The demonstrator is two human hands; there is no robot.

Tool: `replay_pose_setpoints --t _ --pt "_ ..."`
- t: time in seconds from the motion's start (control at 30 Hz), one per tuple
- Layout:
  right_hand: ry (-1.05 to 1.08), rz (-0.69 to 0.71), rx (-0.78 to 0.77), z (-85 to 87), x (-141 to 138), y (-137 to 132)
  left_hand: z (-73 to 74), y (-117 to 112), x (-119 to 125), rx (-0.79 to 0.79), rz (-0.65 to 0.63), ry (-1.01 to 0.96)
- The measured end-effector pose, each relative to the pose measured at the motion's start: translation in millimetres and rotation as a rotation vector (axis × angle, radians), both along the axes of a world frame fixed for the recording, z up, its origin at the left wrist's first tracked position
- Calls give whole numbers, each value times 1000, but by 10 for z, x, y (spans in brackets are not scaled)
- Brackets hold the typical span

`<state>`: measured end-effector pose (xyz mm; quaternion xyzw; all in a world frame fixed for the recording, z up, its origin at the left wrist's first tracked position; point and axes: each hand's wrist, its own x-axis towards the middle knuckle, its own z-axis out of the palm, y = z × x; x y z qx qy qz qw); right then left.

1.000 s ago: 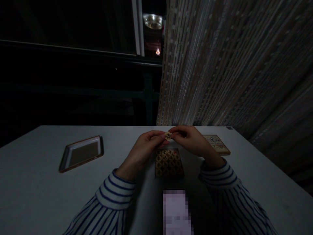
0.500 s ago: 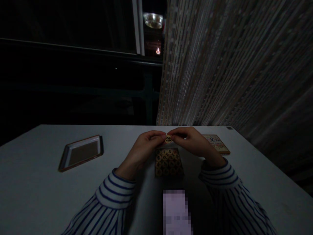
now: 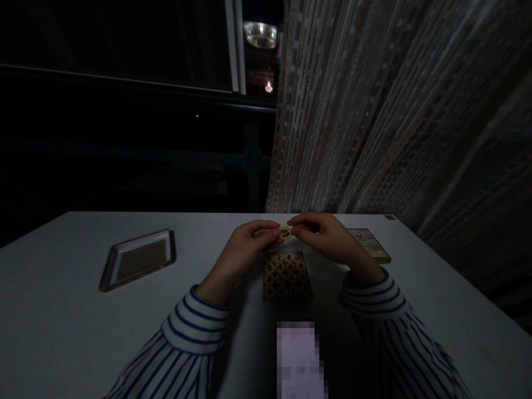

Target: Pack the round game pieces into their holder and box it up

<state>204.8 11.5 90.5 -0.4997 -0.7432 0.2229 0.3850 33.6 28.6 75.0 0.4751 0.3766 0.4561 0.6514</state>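
Observation:
A round, pale Chinese chess piece point(image 3: 285, 233) with a dark character is held up above the table. My left hand point(image 3: 249, 244) pinches its left edge between thumb and forefinger. My right hand point(image 3: 324, 235) has its fingertips drawn together at the piece's upper right edge, with the thumb against it. Just below and nearer to me lies a square box point(image 3: 308, 296) filled with rows of similar pieces. Most characters are black, and one at the back right corner is reddish. Shadow darkens the box's near rows.
On the white table point(image 3: 62, 321), a shallow rectangular tray or lid point(image 3: 143, 260) lies at left. A flat patterned box or lid point(image 3: 369, 245) sits behind my right wrist. A blurred-out phone-like screen point(image 3: 299, 360) is nearest me. A string curtain point(image 3: 332, 111) hangs beyond the table.
The piece has turned slightly between my fingers, so its character sits at another angle. My right fingertips have shifted a little upward along its edge. My left hand stays in place.

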Motion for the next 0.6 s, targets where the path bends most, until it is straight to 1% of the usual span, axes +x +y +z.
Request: replay_pose_setpoints --t 0.17,0.37,0.6 --pt "22 10 -14 -24 9 20 3 -3 2 -3 16 -26" --pt "70 28 -57 -16 -10 12 11 -12 14 -12 1 -50" --pt "10 19 2 10 0 -11 -10 -9 19 -21 -48 -23"
